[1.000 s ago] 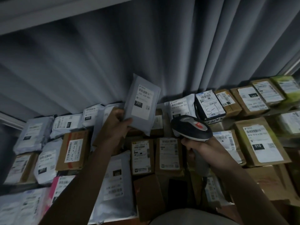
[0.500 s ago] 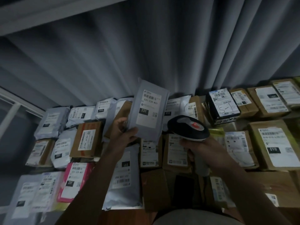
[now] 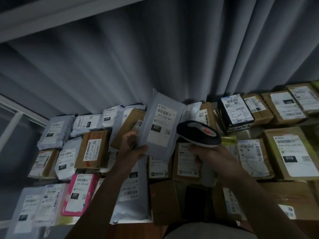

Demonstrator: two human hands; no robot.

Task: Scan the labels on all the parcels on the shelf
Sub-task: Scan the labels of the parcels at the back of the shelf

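The left hand (image 3: 133, 150) pinches the grey mailer (image 3: 160, 128) upright by its near-left corner, its label facing the scanner (image 3: 198, 134), whose handle the right hand (image 3: 212, 157) grips just to its right.

Dim, bluish light — soft blur throughout, wide-angle bending at the edges, deep shadow low down.

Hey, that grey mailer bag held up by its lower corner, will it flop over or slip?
The grey mailer bag stands straight though the left hand pinches only its lower corner, so it is probably fairly stiff and light. Its plastic skin looks smooth, so it might slip.
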